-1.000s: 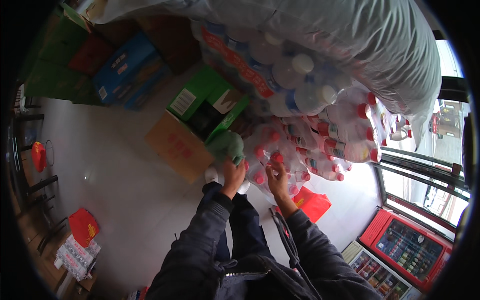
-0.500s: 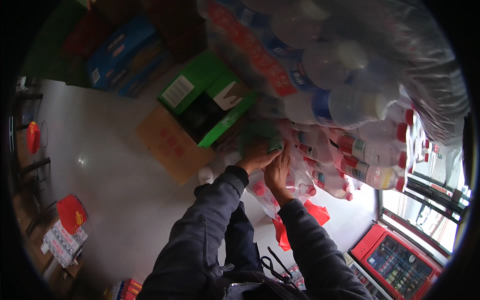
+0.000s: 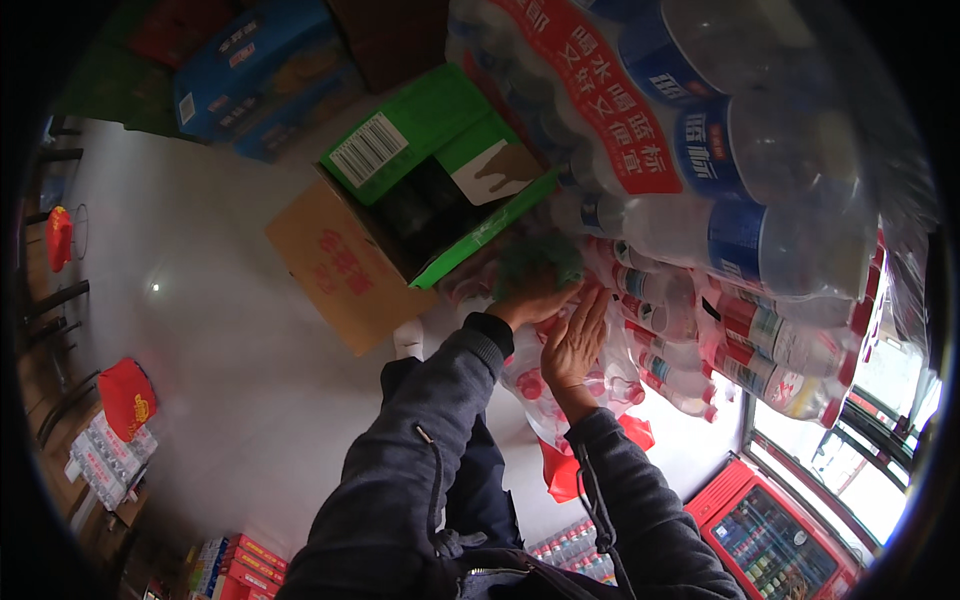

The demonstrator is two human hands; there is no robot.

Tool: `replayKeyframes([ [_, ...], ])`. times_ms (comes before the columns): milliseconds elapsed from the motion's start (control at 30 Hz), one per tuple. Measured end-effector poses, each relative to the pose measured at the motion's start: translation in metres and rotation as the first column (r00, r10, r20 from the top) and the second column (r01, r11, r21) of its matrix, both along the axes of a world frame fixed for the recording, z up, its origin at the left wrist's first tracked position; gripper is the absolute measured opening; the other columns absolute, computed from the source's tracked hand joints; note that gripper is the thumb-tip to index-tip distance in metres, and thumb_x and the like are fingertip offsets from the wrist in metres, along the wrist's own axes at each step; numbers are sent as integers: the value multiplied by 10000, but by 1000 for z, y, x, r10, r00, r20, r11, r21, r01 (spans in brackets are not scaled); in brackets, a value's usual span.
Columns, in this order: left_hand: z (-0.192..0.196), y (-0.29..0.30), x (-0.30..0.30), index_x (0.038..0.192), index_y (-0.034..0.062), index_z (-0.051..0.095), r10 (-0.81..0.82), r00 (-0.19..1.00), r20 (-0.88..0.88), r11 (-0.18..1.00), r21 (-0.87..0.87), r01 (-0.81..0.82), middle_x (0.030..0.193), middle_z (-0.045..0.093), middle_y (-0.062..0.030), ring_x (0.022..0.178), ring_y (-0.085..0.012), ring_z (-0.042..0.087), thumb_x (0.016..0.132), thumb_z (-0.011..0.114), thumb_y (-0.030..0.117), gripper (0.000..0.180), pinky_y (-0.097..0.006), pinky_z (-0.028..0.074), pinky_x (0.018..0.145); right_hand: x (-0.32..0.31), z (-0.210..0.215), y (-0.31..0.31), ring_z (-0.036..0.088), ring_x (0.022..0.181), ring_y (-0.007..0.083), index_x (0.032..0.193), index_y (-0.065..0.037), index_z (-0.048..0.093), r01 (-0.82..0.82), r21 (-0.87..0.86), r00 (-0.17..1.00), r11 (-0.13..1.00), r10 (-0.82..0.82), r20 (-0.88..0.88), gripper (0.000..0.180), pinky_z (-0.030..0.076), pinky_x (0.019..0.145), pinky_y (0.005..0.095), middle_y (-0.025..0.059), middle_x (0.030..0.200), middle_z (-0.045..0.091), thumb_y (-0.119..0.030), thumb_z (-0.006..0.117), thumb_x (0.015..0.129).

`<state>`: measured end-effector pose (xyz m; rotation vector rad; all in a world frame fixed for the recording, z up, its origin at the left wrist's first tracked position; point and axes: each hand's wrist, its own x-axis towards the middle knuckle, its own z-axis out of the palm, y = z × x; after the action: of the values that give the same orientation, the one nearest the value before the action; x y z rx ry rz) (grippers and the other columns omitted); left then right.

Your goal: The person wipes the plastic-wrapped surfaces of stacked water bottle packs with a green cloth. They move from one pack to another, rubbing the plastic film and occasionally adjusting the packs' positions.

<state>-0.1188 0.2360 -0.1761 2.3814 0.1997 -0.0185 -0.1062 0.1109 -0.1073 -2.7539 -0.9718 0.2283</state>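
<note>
left hand (image 3: 537, 298): closed on green cloth (image 3: 541, 257)
cloth: held over red-capped bottles (image 3: 622, 383), right of green box (image 3: 432, 112)
right hand (image 3: 577, 345): held flat beside the left, fingers extended; contact with bottles cannot be told

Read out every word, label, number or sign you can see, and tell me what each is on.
I won't copy wording or numbers, only say where print stands.
Red band on the bottle pack: white characters, readable.
Blue bottle labels: white characters, partly readable.
Brown cardboard flap: red characters, blurred.
Green box: barcode, digits too small.
Blue carton: white print, too small.
Red-capped bottles: label print too small.
Red item at lower left: yellow print, too small.
</note>
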Motion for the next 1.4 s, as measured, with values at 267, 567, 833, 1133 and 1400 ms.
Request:
replayKeyframes([
  [267,-16,18,-1,1254,130,512,124,954,-272,875,-424,-234,1345,475,-113,1237,-258,435,916,396,407,452,-396,313,1042,-1,-1,2,190,1377,410,1466,6,114,-20,19,999,1000,20,31,667,167,1085,479,279,1497,134,-401,223,949],
  [567,16,48,-12,1163,165,534,154,914,-376,846,-428,-319,1220,554,-14,1168,-195,477,911,383,422,390,-342,311,1031,0,-4,0,173,1384,406,1466,11,98,-33,25,999,999,32,30,686,148,1089,481,277,1504,111,-417,226,944],
  [833,-68,38,-3,1416,129,331,34,941,-337,788,-571,-233,1493,304,-38,1370,-173,278,975,260,348,498,-334,212,1120,-1,-4,2,165,1388,405,1466,11,93,-31,17,999,999,31,34,684,146,1093,473,278,1505,103,-410,220,942],
  [1133,-140,13,-3,1374,60,393,215,791,-573,-926,-378,-21,1467,342,-71,1355,-180,292,999,263,286,457,-354,219,1104,0,-6,1,180,1380,417,1459,30,108,-47,15,998,999,46,53,680,159,1093,461,292,1496,116,-392,231,941],
  [1400,-127,28,-8,1386,59,365,123,754,-645,-990,-30,135,1442,363,-62,1321,-136,322,980,337,383,520,-279,233,1102,-1,-4,3,191,1370,433,1451,53,108,-61,36,997,998,59,46,674,175,1084,465,313,1484,125,-358,257,938],
])
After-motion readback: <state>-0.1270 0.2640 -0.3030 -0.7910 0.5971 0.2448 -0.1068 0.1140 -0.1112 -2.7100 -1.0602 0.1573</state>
